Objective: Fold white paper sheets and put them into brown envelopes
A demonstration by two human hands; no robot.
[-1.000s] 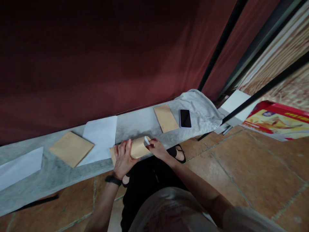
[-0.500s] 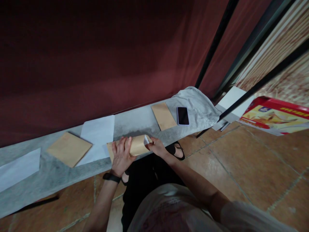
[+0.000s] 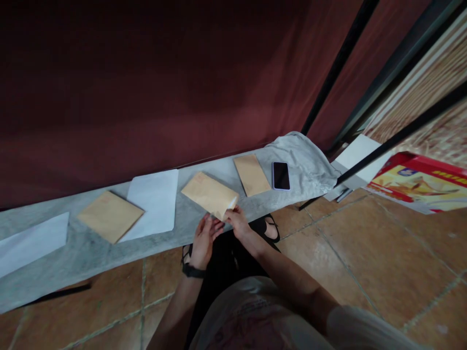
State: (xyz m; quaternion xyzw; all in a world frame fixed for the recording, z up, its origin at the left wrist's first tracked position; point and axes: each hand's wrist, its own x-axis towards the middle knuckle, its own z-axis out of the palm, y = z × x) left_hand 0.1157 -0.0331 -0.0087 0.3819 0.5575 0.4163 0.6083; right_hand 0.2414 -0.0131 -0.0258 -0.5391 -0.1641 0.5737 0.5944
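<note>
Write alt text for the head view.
A person's right hand holds a brown envelope by its open end, the left hand close by. Two more envelopes, white sheets and a phone lie along the narrow grey table.

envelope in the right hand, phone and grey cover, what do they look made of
Held envelope: probably matte kraft paper, going by its plain tan colour and thin, flat edges. Phone: smooth black front, likely glass; the pale edging may be plastic or silicone. Grey cover: seemingly dull fabric, as it bunches into soft folds at its right end; fibre unclear.
</note>
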